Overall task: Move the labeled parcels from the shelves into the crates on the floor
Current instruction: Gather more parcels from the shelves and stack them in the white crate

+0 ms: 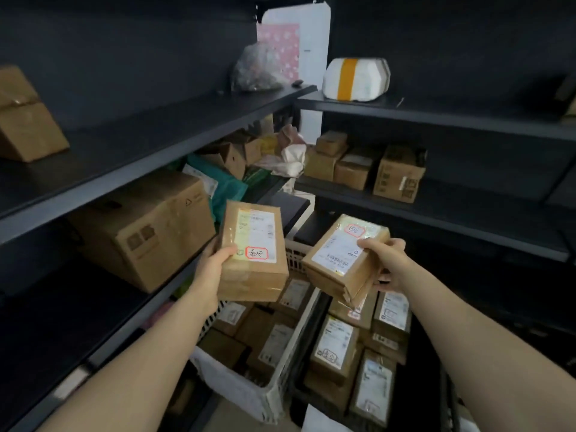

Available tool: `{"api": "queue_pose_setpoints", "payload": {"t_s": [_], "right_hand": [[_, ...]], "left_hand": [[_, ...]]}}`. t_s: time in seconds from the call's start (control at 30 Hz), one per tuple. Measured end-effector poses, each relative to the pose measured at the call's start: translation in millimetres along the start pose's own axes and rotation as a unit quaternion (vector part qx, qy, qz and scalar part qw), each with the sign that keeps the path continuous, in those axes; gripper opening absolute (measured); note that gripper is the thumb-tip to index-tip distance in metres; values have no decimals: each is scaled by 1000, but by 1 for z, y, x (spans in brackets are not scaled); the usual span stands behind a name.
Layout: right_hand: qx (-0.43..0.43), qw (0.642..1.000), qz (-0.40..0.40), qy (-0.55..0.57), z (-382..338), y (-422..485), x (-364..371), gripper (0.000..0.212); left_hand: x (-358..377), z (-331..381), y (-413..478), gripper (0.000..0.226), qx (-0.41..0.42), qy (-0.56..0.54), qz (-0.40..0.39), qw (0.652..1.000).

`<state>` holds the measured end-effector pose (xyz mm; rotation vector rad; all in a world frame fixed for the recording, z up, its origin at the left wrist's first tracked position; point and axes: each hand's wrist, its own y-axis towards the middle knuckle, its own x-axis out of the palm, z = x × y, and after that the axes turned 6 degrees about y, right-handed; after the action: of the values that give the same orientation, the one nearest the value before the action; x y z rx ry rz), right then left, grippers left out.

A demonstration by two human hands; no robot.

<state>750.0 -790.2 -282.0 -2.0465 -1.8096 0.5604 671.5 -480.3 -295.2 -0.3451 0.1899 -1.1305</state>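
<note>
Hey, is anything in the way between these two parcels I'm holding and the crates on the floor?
Nothing visible is in the way. The left hand holds the left parcel above the white crate, the right hand the right parcel beside it. Below lie only packed parcels, so both would land on those.

Dim light, soft blur throughout, wide-angle bending at edges

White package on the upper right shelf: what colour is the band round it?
The band on the white package is yellow-orange; head view.
</note>
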Motion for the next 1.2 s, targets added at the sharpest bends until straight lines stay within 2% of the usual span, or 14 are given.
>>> {"api": "queue_pose_setpoints", "payload": {"t_s": [0.1, 0.27, 0.4, 0.5, 0.57, 0.63, 0.73, 0.83, 0.93, 1.07, 1.2], "right_hand": [[27, 1000, -1, 8, 18, 36, 19, 78], [57, 997, 26, 43, 38, 82, 62, 71], [78, 992, 83, 55, 46, 112, 105, 88], [87, 987, 132, 34, 52, 138, 139, 91], [105, 980, 167, 39, 59, 157, 162, 94], [127, 971, 194, 57, 65, 173, 185, 94], [168, 960, 202, 94, 79, 197, 216, 96], [220, 947, 191, 135, 124, 241, 233, 118], [255, 926, 232, 153, 163, 270, 249, 134], [261, 898, 287, 205, 156, 258, 266, 119], [287, 885, 248, 270, 174, 269, 279, 99]], "left_hand": [[-10, -16, 23, 53, -24, 23, 30, 999], [-21, -31, 64, 39, -31, 50, 65, 996], [-23, -27, 110, 33, -30, 47, 36, 998], [-21, -24, 150, 24, -16, 50, 4, 999], [-21, -26, 181, 29, -18, 58, -24, 998], [-22, -30, 211, 45, -30, 74, -49, 996], [-22, -37, 248, 51, -43, 95, -72, 992], [-18, -44, 271, 54, -42, 122, -93, 987], [-15, -52, 287, 55, -44, 128, -98, 986], [-8, -65, 297, 56, -29, 132, -98, 986], [-5, -89, 299, 58, -24, 134, -85, 987]]}}
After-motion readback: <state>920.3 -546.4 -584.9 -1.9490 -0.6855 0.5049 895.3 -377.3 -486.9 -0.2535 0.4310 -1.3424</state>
